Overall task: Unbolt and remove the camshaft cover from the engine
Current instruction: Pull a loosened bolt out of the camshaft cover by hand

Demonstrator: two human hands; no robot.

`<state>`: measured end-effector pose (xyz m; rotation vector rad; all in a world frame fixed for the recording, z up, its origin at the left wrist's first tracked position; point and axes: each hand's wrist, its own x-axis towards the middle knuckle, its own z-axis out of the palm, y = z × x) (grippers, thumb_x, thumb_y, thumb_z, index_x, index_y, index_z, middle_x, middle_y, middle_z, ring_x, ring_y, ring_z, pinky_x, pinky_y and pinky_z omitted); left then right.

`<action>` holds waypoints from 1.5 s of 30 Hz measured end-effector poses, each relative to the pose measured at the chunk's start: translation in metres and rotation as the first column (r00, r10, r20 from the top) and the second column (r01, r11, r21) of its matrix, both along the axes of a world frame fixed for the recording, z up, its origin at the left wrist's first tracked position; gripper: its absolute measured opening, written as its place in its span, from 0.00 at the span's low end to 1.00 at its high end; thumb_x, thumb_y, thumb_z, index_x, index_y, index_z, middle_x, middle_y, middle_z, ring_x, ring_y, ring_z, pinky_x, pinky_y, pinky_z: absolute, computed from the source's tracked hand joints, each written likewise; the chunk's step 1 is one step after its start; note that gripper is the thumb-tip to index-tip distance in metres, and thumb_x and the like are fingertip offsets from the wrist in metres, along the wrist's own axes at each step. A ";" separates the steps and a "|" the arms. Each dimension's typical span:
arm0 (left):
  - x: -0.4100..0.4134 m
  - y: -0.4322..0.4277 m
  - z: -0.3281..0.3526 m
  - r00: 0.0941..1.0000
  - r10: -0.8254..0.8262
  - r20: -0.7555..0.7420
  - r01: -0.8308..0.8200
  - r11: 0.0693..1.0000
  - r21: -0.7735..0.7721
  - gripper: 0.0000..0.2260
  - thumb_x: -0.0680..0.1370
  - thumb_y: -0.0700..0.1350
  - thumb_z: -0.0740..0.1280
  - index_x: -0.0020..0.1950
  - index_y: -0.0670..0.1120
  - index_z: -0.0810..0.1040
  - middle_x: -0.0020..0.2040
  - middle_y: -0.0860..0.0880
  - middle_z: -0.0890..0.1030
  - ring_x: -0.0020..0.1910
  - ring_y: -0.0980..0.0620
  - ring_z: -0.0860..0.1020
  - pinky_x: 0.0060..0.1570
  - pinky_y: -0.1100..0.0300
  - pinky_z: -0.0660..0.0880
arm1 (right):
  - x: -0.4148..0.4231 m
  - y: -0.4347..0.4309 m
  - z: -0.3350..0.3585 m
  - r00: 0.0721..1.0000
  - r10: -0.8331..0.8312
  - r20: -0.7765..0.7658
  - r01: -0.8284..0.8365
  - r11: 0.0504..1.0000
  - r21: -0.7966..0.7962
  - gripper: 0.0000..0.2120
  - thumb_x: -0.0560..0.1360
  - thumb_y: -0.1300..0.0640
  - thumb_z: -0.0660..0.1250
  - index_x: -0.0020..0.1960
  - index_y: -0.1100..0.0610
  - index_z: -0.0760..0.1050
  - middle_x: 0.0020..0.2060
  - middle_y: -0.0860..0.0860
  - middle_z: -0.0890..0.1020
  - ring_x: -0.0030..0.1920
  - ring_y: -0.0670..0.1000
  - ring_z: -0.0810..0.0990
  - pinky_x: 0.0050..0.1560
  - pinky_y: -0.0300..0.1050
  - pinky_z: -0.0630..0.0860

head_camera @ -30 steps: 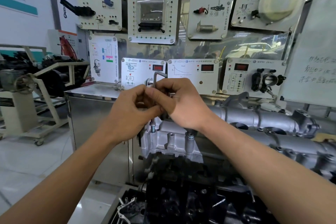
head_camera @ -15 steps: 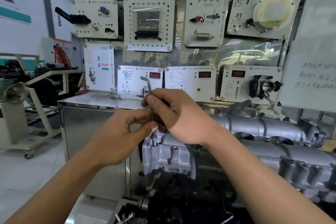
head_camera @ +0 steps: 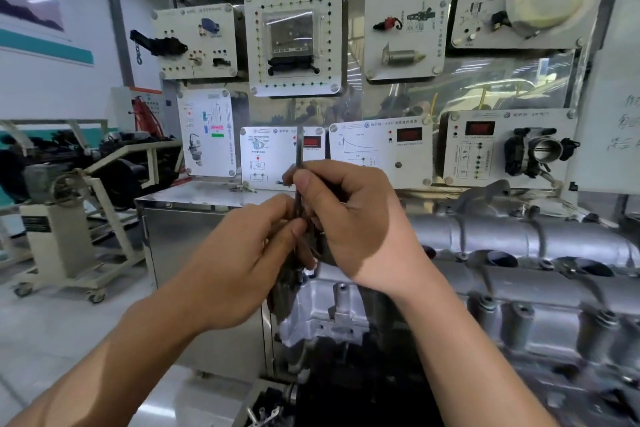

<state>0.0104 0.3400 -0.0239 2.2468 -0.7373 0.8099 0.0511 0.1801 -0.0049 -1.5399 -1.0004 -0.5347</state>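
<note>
Trays first: a shallow tray (head_camera: 254,399) at the bottom edge holds a few small pale metal parts (head_camera: 265,414), too blurred to name. Above it stands the dark engine (head_camera: 363,392), and the silver cover (head_camera: 446,284) sits on top of it, running off to the right with its row of bolt posts along the near side. Both hands meet over the cover's left end. The right hand (head_camera: 349,218) has its thumb and curled fingers pinched on a thin metal key (head_camera: 299,152) that stands upright. The left hand (head_camera: 242,260) pinches the same key lower down, thumb tip against the shaft. The key's lower end is hidden behind the fingers, so I cannot tell what it sits in. A steel cabinet (head_camera: 194,253) stands behind the hands, and a board of white panels (head_camera: 381,146) rises above it. Half a second ago the key's bent top pointed left like a hook; now it shows as a straight thin bar, so it has turned. The left thumb has closed in nearer the right hand.
</note>
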 end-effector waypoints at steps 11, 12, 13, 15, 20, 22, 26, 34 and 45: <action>0.002 -0.036 0.009 0.998 -0.060 0.019 0.060 0.998 0.004 0.09 0.81 0.47 0.64 0.48 0.49 0.83 0.39 0.57 0.83 0.37 0.59 0.80 0.36 0.72 0.71 | -0.020 -0.042 0.017 0.992 -0.121 0.022 0.122 0.989 -0.085 0.11 0.79 0.58 0.67 0.42 0.63 0.82 0.28 0.55 0.80 0.28 0.49 0.76 0.31 0.38 0.72; 0.003 -0.041 0.011 0.997 -0.072 0.013 0.072 0.997 0.011 0.08 0.81 0.47 0.65 0.46 0.50 0.83 0.36 0.59 0.82 0.34 0.61 0.78 0.35 0.73 0.69 | -0.022 -0.053 0.016 0.992 -0.124 0.020 0.125 0.990 -0.070 0.11 0.80 0.58 0.67 0.42 0.64 0.81 0.29 0.56 0.78 0.28 0.50 0.75 0.30 0.36 0.70; 0.005 -0.045 0.012 0.996 -0.090 -0.011 0.090 0.996 -0.001 0.09 0.81 0.48 0.66 0.44 0.51 0.83 0.33 0.60 0.80 0.30 0.61 0.75 0.33 0.74 0.67 | -0.024 -0.061 0.016 0.989 -0.144 0.022 0.145 0.988 -0.062 0.11 0.80 0.58 0.66 0.42 0.63 0.81 0.29 0.57 0.78 0.28 0.47 0.73 0.30 0.33 0.69; 0.010 -0.048 0.013 0.987 -0.138 -0.085 0.135 0.990 -0.041 0.11 0.81 0.49 0.67 0.40 0.48 0.82 0.27 0.55 0.74 0.26 0.60 0.69 0.31 0.72 0.64 | -0.026 -0.068 0.016 0.979 -0.201 0.026 0.202 0.976 -0.081 0.11 0.80 0.58 0.65 0.42 0.62 0.81 0.31 0.56 0.77 0.29 0.42 0.70 0.31 0.32 0.66; 0.013 -0.047 0.019 0.948 -0.205 -0.242 0.218 0.976 0.025 0.09 0.78 0.50 0.70 0.41 0.49 0.85 0.36 0.53 0.84 0.35 0.54 0.80 0.38 0.69 0.72 | -0.029 -0.069 0.011 0.969 -0.233 0.083 0.247 0.937 -0.247 0.13 0.81 0.57 0.64 0.41 0.59 0.81 0.31 0.50 0.81 0.33 0.47 0.77 0.34 0.39 0.72; 0.013 -0.047 0.019 0.955 -0.195 -0.224 0.212 0.976 0.050 0.07 0.78 0.49 0.72 0.40 0.52 0.85 0.37 0.55 0.84 0.36 0.57 0.81 0.38 0.73 0.71 | -0.030 -0.074 0.009 0.973 -0.210 0.099 0.229 0.942 -0.247 0.12 0.81 0.58 0.64 0.42 0.61 0.81 0.30 0.49 0.81 0.32 0.45 0.76 0.34 0.36 0.71; 0.014 -0.051 0.017 0.971 -0.165 -0.176 0.179 0.982 0.065 0.08 0.76 0.50 0.73 0.36 0.52 0.84 0.33 0.56 0.82 0.33 0.57 0.78 0.37 0.74 0.70 | -0.026 -0.080 0.007 0.978 -0.189 0.089 0.205 0.950 -0.238 0.13 0.81 0.59 0.64 0.41 0.62 0.80 0.27 0.48 0.77 0.29 0.44 0.71 0.32 0.36 0.67; 0.012 -0.054 0.011 0.979 -0.135 -0.155 0.140 0.990 0.021 0.06 0.72 0.50 0.76 0.37 0.51 0.84 0.34 0.55 0.84 0.34 0.56 0.81 0.37 0.69 0.74 | -0.019 -0.084 -0.001 0.993 -0.119 0.023 0.121 0.968 -0.221 0.11 0.81 0.60 0.64 0.45 0.63 0.83 0.28 0.45 0.77 0.31 0.39 0.72 0.35 0.30 0.68; 0.022 -0.047 0.034 0.921 -0.210 -0.328 0.249 0.965 0.081 0.12 0.76 0.56 0.71 0.54 0.52 0.86 0.52 0.51 0.86 0.55 0.47 0.83 0.60 0.44 0.77 | 0.002 -0.103 0.023 0.997 0.025 -0.069 -0.050 0.920 -0.388 0.08 0.80 0.60 0.65 0.53 0.55 0.83 0.46 0.47 0.86 0.51 0.46 0.84 0.56 0.43 0.78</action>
